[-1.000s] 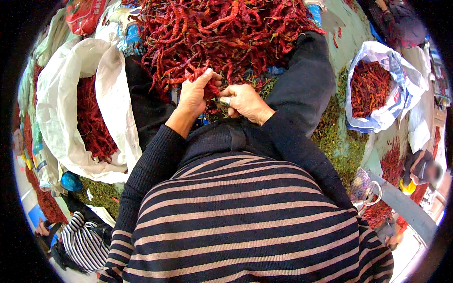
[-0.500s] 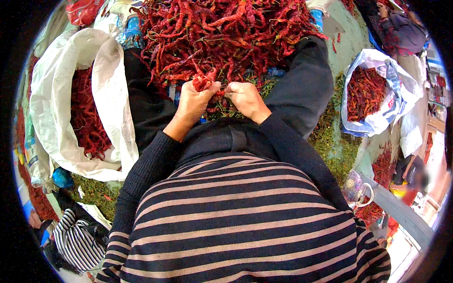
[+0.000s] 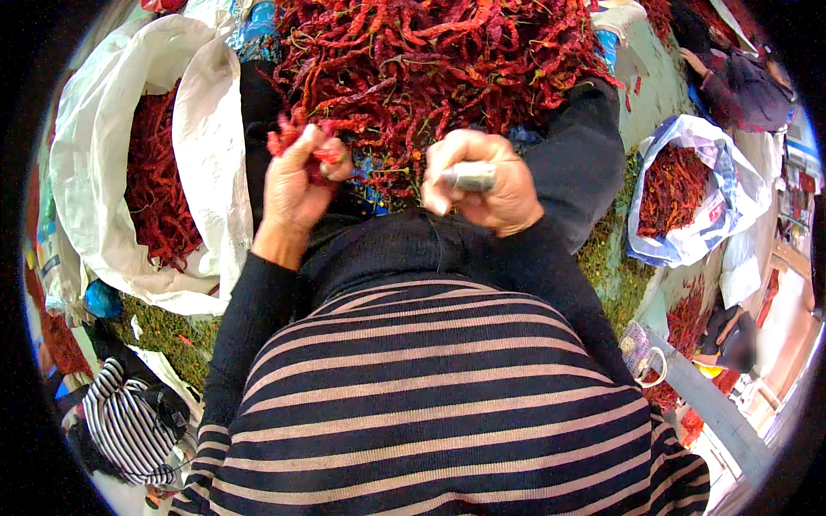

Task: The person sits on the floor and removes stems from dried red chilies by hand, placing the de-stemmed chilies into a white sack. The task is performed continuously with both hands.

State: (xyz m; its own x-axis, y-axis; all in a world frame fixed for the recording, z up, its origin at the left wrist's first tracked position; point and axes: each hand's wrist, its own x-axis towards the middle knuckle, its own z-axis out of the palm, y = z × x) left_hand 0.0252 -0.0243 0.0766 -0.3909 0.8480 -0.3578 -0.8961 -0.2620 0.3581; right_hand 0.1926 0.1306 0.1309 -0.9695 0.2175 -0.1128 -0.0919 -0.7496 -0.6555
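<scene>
My left hand (image 3: 297,185) is closed around a small bunch of dried red chillies (image 3: 329,156), whose ends stick out above and beside the fingers. My right hand (image 3: 503,185) is curled up to the right of it, a hand's width or more away. A short grey-white piece (image 3: 471,176) shows at its fingers, too blurred to tell what it is or whether it is gripped. Beyond both hands, between my legs, rises a large heap of dried red chillies (image 3: 430,73).
On the left stands a white sack (image 3: 206,129) with chillies inside. A white-and-blue bag (image 3: 675,249) of chillies is at the right. Stems litter the floor (image 3: 176,353). Other people are at the upper right (image 3: 744,90) and lower left (image 3: 129,430); a grey bar (image 3: 714,404) lies lower right.
My hands were together at the near edge of the heap; now they are apart. The left has moved left with its chillies, the right slightly right, and the grey-white piece has come into sight.
</scene>
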